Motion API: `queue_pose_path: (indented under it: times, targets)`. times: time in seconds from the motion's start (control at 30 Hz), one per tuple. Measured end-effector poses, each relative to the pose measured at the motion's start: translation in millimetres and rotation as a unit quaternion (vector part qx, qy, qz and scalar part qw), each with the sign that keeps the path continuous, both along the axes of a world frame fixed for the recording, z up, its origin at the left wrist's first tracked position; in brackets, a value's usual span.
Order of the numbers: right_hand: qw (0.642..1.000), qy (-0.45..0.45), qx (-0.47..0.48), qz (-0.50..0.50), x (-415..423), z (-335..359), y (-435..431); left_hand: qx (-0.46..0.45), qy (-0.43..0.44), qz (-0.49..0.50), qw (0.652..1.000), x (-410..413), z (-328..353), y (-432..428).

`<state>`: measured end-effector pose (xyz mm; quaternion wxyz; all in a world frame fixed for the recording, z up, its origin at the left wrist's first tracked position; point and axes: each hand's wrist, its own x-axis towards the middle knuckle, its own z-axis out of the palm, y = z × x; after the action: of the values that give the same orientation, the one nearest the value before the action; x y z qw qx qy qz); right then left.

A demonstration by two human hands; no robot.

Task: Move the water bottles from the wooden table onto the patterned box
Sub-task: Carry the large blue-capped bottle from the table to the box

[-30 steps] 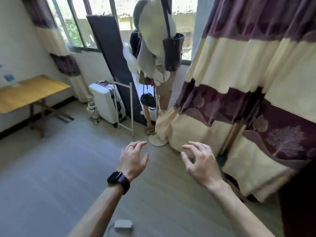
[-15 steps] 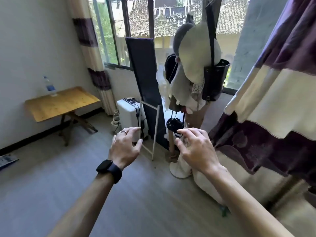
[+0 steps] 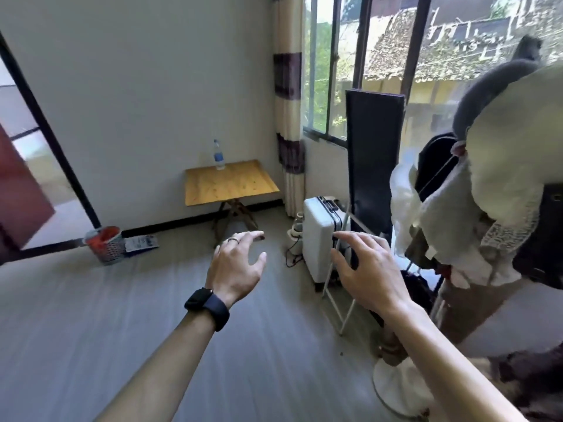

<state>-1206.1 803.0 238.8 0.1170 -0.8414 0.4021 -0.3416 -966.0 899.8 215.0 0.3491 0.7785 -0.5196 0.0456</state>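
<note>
A clear water bottle (image 3: 218,155) with a blue label stands upright at the back edge of the wooden table (image 3: 240,187), against the white wall. My left hand (image 3: 237,263), with a ring and a black watch on the wrist, hovers in the air with loosely spread fingers and holds nothing. My right hand (image 3: 365,266) hovers beside it, fingers relaxed, also holding nothing. Both hands are well short of the table, over the grey floor. The patterned box is out of view.
A white suitcase (image 3: 320,239) stands by the window, next to a thin white rack (image 3: 341,293) and a tall dark panel (image 3: 374,166). A clothes stand (image 3: 493,208) with hats and bags fills the right. A mesh bin (image 3: 106,245) sits by the open doorway at the left.
The view has swung left: the table and bottle now sit near the centre and the patterned curtain has left the frame. Both hands stay raised and hold nothing.
</note>
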Motion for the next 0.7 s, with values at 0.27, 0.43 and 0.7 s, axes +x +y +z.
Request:
queue_pose_path:
  times: [0.27, 0.43, 0.7]
  targets:
    - [0.997, 0.009, -0.005, 0.082, 138, -9, -90, -0.008, -0.009, 0.089, 0.996, 125, 2, -45]
    - [0.994, 0.018, -0.008, 0.104, 225, -9, -144, -0.038, -0.017, 0.124, 0.991, 219, 7, -90]
    - [0.989, 0.014, 0.015, 0.143, 358, -33, -229, -0.029, 0.0, 0.159, 0.987, 344, -18, -141]
